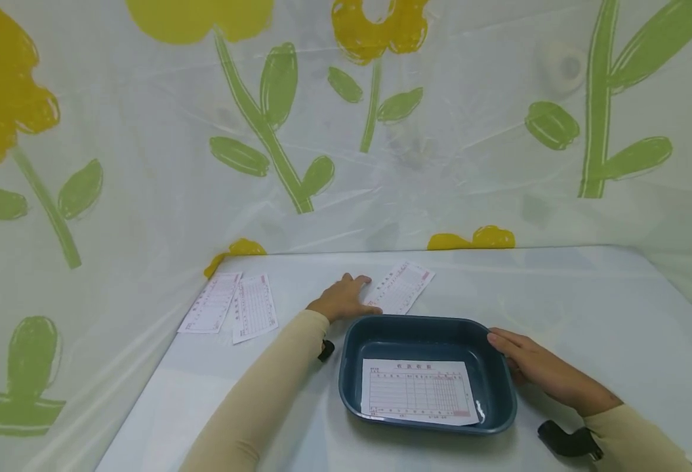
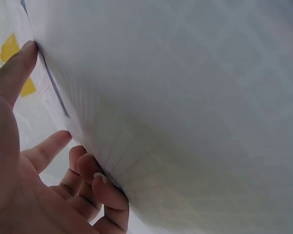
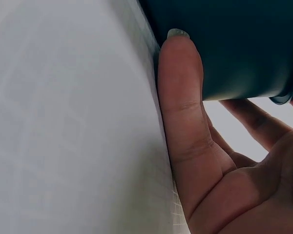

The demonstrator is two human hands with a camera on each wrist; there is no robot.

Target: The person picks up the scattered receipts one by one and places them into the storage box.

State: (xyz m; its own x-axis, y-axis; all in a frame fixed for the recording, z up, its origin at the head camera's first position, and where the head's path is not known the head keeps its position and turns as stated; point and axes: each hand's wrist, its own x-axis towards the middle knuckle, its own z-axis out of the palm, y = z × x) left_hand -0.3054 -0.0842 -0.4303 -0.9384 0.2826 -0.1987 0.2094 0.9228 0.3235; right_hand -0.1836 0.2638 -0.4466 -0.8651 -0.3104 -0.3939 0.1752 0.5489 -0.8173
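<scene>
While the right hand [image 1: 531,364] rests straight-fingered against the blue tray [image 1: 496,380] holding one receipt slip [image 1: 418,393], the left hand [image 1: 346,299] spreads beside the loose slip [image 1: 401,288] behind it, apparently reaching; collecting that calls for a pinch.

Slip [image 1: 419,391] in tray [image 1: 422,342]: four-character Chinese heading, too blurred to read surely; print on other slips [image 1: 254,308] illegible.

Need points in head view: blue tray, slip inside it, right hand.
Blue tray [image 1: 416,350]: head view, bare inner floor above the slip.
Slip [image 1: 418,392]: head view, middle of its printed grid.
Right hand [image 1: 534,362]: head view, back of the hand.
</scene>
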